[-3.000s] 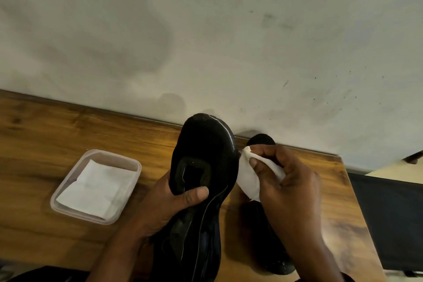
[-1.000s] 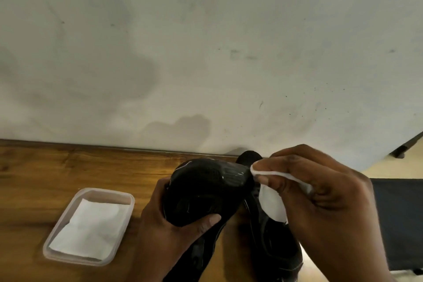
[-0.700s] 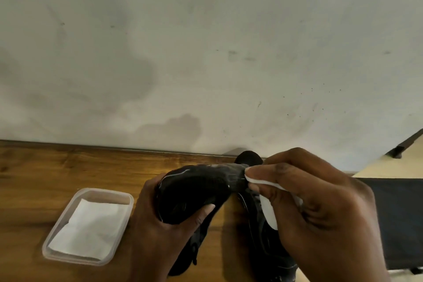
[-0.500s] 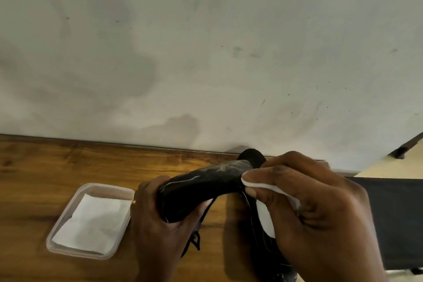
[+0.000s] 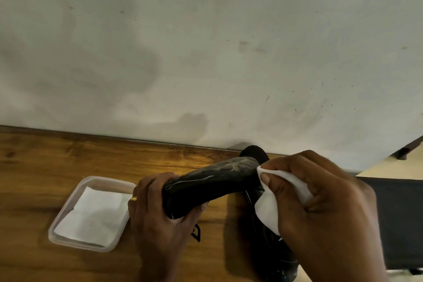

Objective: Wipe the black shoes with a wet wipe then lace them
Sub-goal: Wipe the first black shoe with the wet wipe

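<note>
My left hand (image 5: pixel 158 220) grips one black shoe (image 5: pixel 210 185) by its heel end and holds it almost level above the table, toe pointing right. My right hand (image 5: pixel 320 208) pinches a white wet wipe (image 5: pixel 267 208) and presses its corner against the toe end of that shoe. The second black shoe (image 5: pixel 270 249) lies on the wooden table (image 5: pixel 68 160) beneath, mostly hidden by my right hand, its tip (image 5: pixel 254 152) showing near the wall. A short black lace end (image 5: pixel 196 233) hangs under my left hand.
A clear plastic tray (image 5: pixel 68 204) with folded white wipes (image 5: pixel 93 215) sits left of my left hand. A pale wall (image 5: pixel 206 52) runs along the table's back edge. To the right, past the table edge, there is a dark surface (image 5: pixel 400 217).
The held shoe has turned from upright with its sole facing me to lying almost level. My left hand shifted its grip round the heel end; my right hand kept the wipe at the toe.
</note>
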